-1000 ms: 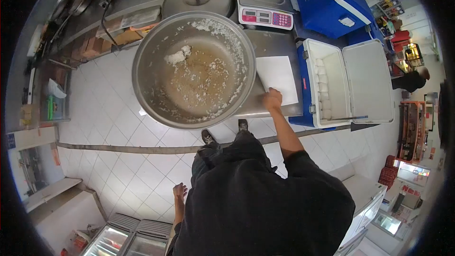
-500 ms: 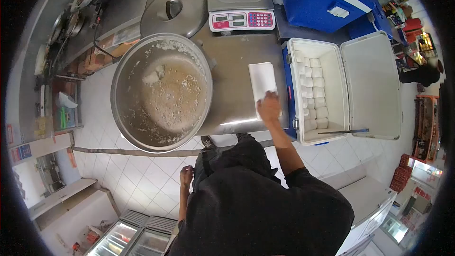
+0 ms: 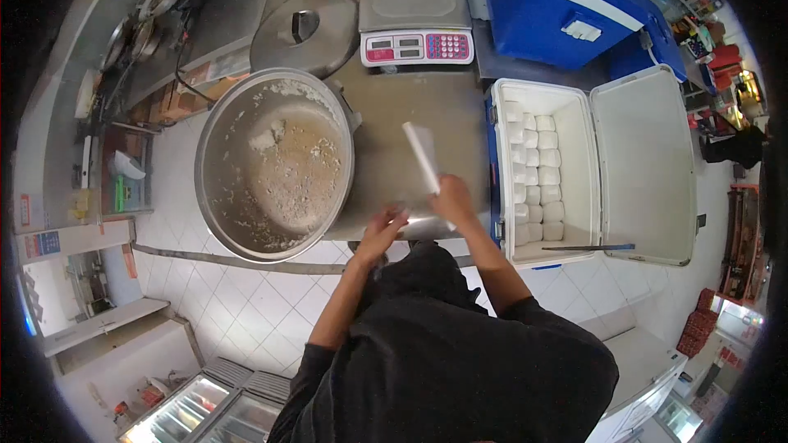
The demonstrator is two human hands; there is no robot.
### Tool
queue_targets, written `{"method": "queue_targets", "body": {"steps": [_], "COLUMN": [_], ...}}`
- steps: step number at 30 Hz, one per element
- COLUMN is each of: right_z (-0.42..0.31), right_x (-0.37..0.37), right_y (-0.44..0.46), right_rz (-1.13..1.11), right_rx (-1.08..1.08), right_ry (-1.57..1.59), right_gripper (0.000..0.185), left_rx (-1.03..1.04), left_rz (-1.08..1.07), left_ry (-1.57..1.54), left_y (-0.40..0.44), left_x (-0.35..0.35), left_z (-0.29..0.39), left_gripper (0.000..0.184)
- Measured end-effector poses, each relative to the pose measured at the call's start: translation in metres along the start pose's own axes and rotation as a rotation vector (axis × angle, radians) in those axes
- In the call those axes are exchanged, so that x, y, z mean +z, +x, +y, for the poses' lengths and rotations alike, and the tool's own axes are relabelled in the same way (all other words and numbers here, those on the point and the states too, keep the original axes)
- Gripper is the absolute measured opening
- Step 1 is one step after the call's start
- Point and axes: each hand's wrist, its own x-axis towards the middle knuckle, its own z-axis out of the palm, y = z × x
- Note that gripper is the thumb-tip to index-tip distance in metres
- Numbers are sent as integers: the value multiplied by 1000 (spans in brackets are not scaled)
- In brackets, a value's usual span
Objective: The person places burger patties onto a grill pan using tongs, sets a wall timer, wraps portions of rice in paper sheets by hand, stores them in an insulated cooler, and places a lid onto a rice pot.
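Over the front part of the steel table (image 3: 390,127), my right hand (image 3: 454,198) grips a white sheet (image 3: 421,152), either paper or thin plastic. The sheet is tilted nearly edge-on and blurred by motion. My left hand (image 3: 386,228) is at the table's front edge, just left of the right hand, fingers apart and loosely bent, with nothing visible in it. Left of it stands a large metal pot (image 3: 215,135) with white, crumbly residue inside. To the right, an open cool box (image 3: 579,189) holds rows of white wrapped packets (image 3: 548,156).
A digital scale (image 3: 416,23) sits at the back of the table beside a round pot lid (image 3: 287,45). Behind the cool box is a closed blue cool box (image 3: 542,12). A dark stick (image 3: 591,247) lies across the open box's front corner.
My right hand has lifted the white sheet from the table and shifted left with it. My left hand has come up from beside my body to the table edge.
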Motion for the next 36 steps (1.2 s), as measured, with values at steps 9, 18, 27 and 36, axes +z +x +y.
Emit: {"method": "queue_targets", "body": {"steps": [9, 18, 27, 36], "right_z": [-36, 75, 7, -72], "right_x": [-63, -305, -44, 84], "right_y": [-48, -74, 139, 311], "right_rz": [-234, 1028, 315, 363], "right_rx": [-376, 135, -112, 154], "right_ry": [220, -135, 442, -30], "right_gripper": [49, 18, 18, 35], "left_rx": [48, -92, -138, 137], "left_rz": [178, 33, 73, 309], "left_ry": [-343, -329, 229, 454], "left_y": [34, 37, 114, 73], "left_x": [11, 3, 6, 11], "left_z": [-16, -2, -78, -75], "left_gripper": [32, 29, 53, 53]}}
